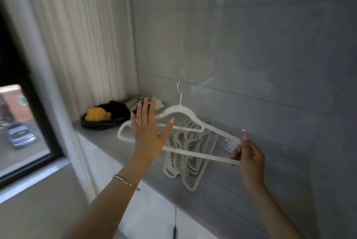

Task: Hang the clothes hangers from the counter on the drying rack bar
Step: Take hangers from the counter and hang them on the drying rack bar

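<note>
One white hanger is held above the grey counter, metal hook up; the right hand pinches its right end; the left hand is spread flat, fingers straight, before its left half; a pile of hangers lies on the counter beneath; crumpled clothes sit far left.

White hanger, metal hook up, aloft above a heap of pale hangers on the grey counter.
</note>
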`<state>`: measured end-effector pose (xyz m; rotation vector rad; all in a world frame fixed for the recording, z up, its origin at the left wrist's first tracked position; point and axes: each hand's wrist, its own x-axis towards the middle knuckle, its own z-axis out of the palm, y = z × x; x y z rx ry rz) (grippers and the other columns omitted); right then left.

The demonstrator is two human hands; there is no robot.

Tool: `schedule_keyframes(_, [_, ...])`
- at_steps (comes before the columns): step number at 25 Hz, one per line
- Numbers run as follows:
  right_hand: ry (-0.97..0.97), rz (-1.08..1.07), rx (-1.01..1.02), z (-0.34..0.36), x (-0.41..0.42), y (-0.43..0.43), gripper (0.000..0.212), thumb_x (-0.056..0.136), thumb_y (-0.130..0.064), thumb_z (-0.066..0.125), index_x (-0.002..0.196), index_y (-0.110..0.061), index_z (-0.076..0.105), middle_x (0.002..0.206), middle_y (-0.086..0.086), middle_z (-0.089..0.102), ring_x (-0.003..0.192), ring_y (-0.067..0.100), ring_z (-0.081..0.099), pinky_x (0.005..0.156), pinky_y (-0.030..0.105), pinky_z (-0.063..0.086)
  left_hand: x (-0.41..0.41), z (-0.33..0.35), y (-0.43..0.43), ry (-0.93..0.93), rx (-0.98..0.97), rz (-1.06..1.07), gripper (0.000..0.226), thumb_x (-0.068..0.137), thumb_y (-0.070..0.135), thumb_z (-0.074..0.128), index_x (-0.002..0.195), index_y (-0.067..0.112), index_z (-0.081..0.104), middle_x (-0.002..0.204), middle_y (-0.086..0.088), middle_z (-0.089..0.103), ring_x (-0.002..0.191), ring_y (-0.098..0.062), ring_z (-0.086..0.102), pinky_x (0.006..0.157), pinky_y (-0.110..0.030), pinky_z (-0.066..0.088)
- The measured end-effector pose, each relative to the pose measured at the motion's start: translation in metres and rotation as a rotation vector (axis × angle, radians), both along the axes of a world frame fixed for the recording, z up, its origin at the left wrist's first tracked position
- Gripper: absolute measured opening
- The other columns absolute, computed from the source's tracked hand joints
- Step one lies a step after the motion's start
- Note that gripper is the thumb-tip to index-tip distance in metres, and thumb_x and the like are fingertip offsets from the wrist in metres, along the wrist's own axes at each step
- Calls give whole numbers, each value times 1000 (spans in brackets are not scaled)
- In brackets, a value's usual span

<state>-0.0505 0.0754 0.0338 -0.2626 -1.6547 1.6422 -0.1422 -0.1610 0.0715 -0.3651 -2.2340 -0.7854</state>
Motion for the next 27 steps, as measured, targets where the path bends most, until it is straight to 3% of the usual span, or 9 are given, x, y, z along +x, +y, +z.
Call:
schedule_keyframes(2, [5,111,1,15,6,-17,47,96,-28,45,55,-7,46,41,0,46,39,11,43,42,22,42,28,26,-34,-50,-98,82,76,85,71,19,129,17,51,130,-7,55,129,-28,43,113,-44,21])
schedule_keyframes(4, [24,227,30,33,16,-38,49,96,-30,46,53,-6,44,40,-2,43,38,7,40,43,18,38,73,49,-67,-222,-95,68,57,90,64,30,93,15,61,84,-5,67,87,-27,63,82,-39,46])
schedule_keyframes(6, [48,296,107,48,27,-62,50,95,-33,49,51,-8,44,40,-3,42,40,6,39,47,21,37,127,68,-98,-396,29,-10,44,94,44,45,76,7,61,56,-2,60,58,-21,60,61,-33,46])
schedule_keyframes(8, [112,334,173,57,42,-89,43,93,-35,51,57,-13,48,49,-1,48,48,7,43,55,27,38,190,82,-123,-411,161,-54,40,95,34,49,66,9,62,46,2,57,44,-12,56,52,-26,46])
schedule_keyframes(10, [195,372,270,66,70,-122,28,89,-43,49,78,-19,55,76,0,56,72,10,55,69,32,44,258,92,-138,-401,221,-10,35,94,34,50,68,14,62,52,4,61,46,-10,60,50,-24,51])
schedule_keyframes(13, [327,558,512,92,136,-181,37,87,-52,44,103,-23,60,103,-11,58,99,8,53,91,29,41,352,109,-151,-410,271,107,31,94,35,49,73,16,63,64,2,66,52,-13,65,52,-22,55])
schedule_keyframes(17, [461,897,662,141,238,-270,39,80,-60,44,86,-30,69,75,-17,63,77,12,58,84,40,45,485,144,-178,-334,321,305,35,93,38,49,68,18,62,58,5,66,53,-17,64,53,-24,55])
schedule_keyframes(21, [585,1175,579,174,347,-355,32,75,-59,56,69,-30,69,63,-19,63,63,10,59,75,46,49,626,173,-218,-241,343,523,35,93,36,52,67,14,63,60,1,67,52,-24,63,55,-33,54])
schedule_keyframes(27, [582,1534,517,188,527,-472,24,71,-49,65,66,-26,71,61,-13,65,62,6,60,69,28,44,835,172,-282,-249,468,743,27,96,32,48,94,13,68,75,1,73,56,-15,65,46,-22,50])
